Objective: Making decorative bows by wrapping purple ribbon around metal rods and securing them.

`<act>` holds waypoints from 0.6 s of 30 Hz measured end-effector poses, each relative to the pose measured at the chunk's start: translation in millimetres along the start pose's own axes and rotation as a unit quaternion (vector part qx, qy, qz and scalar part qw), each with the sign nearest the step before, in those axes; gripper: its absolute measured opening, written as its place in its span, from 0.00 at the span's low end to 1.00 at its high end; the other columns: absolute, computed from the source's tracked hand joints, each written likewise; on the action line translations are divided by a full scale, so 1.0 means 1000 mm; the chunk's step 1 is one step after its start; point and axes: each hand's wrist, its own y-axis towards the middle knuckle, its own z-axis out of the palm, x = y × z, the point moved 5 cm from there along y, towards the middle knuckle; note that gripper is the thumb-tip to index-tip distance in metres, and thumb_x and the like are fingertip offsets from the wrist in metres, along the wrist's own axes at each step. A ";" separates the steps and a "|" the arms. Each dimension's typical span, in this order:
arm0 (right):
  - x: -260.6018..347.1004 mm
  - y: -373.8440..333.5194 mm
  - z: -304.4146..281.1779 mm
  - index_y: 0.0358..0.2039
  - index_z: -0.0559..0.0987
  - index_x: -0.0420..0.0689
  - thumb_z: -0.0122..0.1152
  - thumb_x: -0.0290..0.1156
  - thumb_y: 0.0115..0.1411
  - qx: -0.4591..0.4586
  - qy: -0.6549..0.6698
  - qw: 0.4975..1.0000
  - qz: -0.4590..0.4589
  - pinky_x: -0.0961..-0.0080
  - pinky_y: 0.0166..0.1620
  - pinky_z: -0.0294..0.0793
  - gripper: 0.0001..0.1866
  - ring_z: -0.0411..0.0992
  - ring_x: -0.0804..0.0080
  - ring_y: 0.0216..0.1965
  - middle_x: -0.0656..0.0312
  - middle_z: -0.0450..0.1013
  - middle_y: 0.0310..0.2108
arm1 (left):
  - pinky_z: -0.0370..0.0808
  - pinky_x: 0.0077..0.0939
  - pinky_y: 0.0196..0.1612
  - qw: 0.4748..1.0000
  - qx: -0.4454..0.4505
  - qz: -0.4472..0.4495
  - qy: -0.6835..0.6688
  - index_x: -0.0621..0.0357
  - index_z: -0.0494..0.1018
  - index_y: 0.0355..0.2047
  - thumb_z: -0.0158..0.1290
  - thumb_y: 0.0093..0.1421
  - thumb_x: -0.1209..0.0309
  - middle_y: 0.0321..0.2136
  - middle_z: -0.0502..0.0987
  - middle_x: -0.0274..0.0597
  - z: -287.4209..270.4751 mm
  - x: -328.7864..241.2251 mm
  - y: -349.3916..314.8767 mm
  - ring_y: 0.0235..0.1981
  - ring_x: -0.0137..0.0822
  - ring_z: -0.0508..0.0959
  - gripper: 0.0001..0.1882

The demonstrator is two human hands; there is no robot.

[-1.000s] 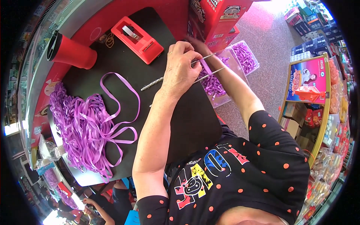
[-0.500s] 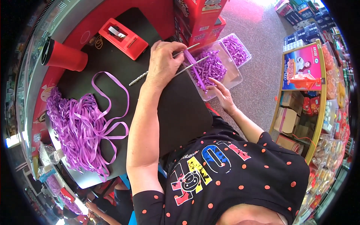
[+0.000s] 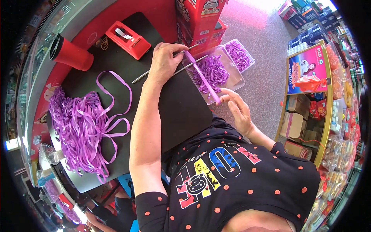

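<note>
My left hand (image 3: 166,61) is closed, fingers pinched round two thin metal rods (image 3: 140,77) that cross over the table's far right edge. A strip of purple ribbon (image 3: 205,80) runs from the rods, stretched at a slant, to my right hand (image 3: 239,112). The fingertips of that hand pinch the ribbon's near end. Beneath the strip stands a clear plastic box (image 3: 235,77) with a heap of short purple ribbon pieces (image 3: 213,71). Left of my left forearm lies a big tangled bundle of purple ribbon (image 3: 83,131), with one loose loop reaching toward the forearm.
On the black table (image 3: 181,112) are a red tape dispenser (image 3: 129,40), a red tumbler (image 3: 73,57) and some rubber bands (image 3: 104,43). A second clear box (image 3: 249,63) with purple pieces adjoins the first. Red cartons (image 3: 199,23) rise behind; a goods shelf (image 3: 305,112) stands right.
My right hand has moved nearer to me and slightly right, drawing the purple strip out longer and straighter. My left hand stays by the rods.
</note>
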 end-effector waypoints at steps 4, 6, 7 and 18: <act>0.007 0.001 -0.002 0.56 0.65 0.37 0.42 0.28 0.66 0.020 -0.040 0.999 -0.001 0.76 0.52 0.65 0.19 0.70 0.74 0.45 0.59 0.72 0.39 | 0.67 0.32 0.50 1.000 0.018 0.006 0.023 0.53 0.79 0.37 0.54 0.54 0.71 0.35 0.79 0.43 0.000 0.000 0.000 0.43 0.42 0.73 0.10; 0.012 0.002 -0.002 0.57 0.64 0.35 0.41 0.34 0.67 0.018 -0.013 1.000 -0.011 0.73 0.53 0.61 0.22 0.68 0.73 0.44 0.57 0.72 0.38 | 0.64 0.35 0.54 1.000 -0.002 0.009 0.003 0.53 0.80 0.34 0.55 0.52 0.72 0.30 0.80 0.41 -0.001 -0.001 0.001 0.39 0.42 0.74 0.09; 0.016 0.004 -0.001 0.57 0.64 0.35 0.41 0.34 0.67 0.019 -0.013 1.000 -0.011 0.73 0.53 0.61 0.22 0.68 0.73 0.44 0.57 0.72 0.38 | 0.64 0.35 0.54 1.000 -0.003 0.009 0.003 0.53 0.80 0.34 0.55 0.52 0.72 0.30 0.80 0.41 -0.001 0.000 0.001 0.39 0.42 0.74 0.09; 0.071 0.110 -0.011 0.56 0.65 0.34 0.40 0.37 0.67 0.033 0.191 0.973 -0.122 0.78 0.43 0.62 0.23 0.71 0.72 0.41 0.52 0.75 0.37 | 0.69 0.30 0.43 1.000 0.007 0.004 -0.005 0.56 0.75 0.44 0.55 0.53 0.74 0.29 0.79 0.34 0.000 0.002 0.003 0.33 0.37 0.70 0.16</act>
